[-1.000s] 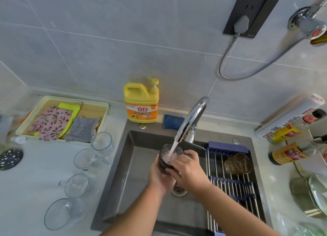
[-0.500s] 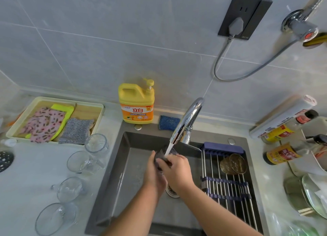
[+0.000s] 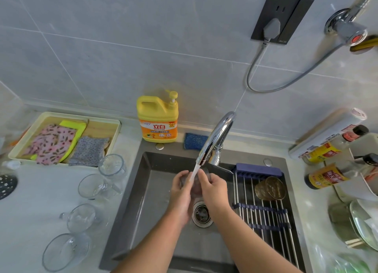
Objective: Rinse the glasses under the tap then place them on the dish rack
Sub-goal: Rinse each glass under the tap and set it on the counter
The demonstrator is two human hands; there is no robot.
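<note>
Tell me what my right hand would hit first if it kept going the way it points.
The right hand holds the glass; pushing on up-left, it would probably meet the water stream, then the left hand. Depth is unclear.

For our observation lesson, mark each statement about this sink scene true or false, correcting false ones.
Water from the curved chrome tap runs onto a small glass tumbler gripped by the left hand and right hand. True.
The steel-rod dish rack is empty. False: an amber glass lies on it.
The yellow plastic detergent bottle stands right of the tap. False: it stands left.
Four clear glasses sit on the pale counter left of the grey sink. True.
</note>
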